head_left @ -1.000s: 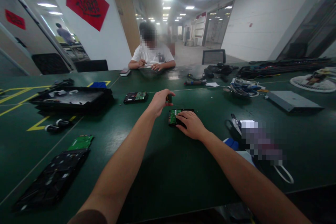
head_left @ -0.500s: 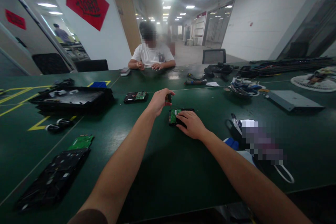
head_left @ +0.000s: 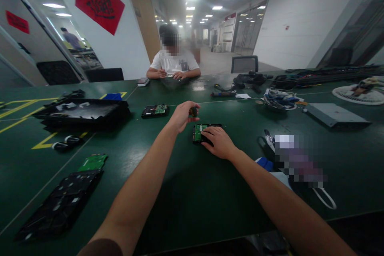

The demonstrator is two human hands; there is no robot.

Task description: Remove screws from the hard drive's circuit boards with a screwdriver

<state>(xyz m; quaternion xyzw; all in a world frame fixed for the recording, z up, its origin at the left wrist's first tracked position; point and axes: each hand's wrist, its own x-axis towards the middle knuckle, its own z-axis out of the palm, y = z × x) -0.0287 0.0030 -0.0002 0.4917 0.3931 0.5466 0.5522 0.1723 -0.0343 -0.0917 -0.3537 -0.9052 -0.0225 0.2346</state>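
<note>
A hard drive [head_left: 197,133] lies on the green table in front of me, its green circuit board facing up. Over its right part rests my right hand [head_left: 221,143], fingers laid flat across it and covering much of it. My left hand [head_left: 181,117] is raised just above the drive's far left corner. Its fingers are closed round the dark handle of a small screwdriver [head_left: 194,111], held upright. The screwdriver's tip is too small to make out. Another hard drive [head_left: 154,111] lies beyond my left wrist.
Black trays [head_left: 81,114] and a black panel [head_left: 60,200] with a green board [head_left: 93,162] are at left. Cables [head_left: 279,99], a grey metal box [head_left: 337,115] and a pouch-like item with a white loop [head_left: 325,199] are at right. A person [head_left: 174,62] sits opposite.
My left fingers have shifted slightly on the screwdriver's handle, the lower ones spreading a little. My right hand and the hard drive stay in place.
</note>
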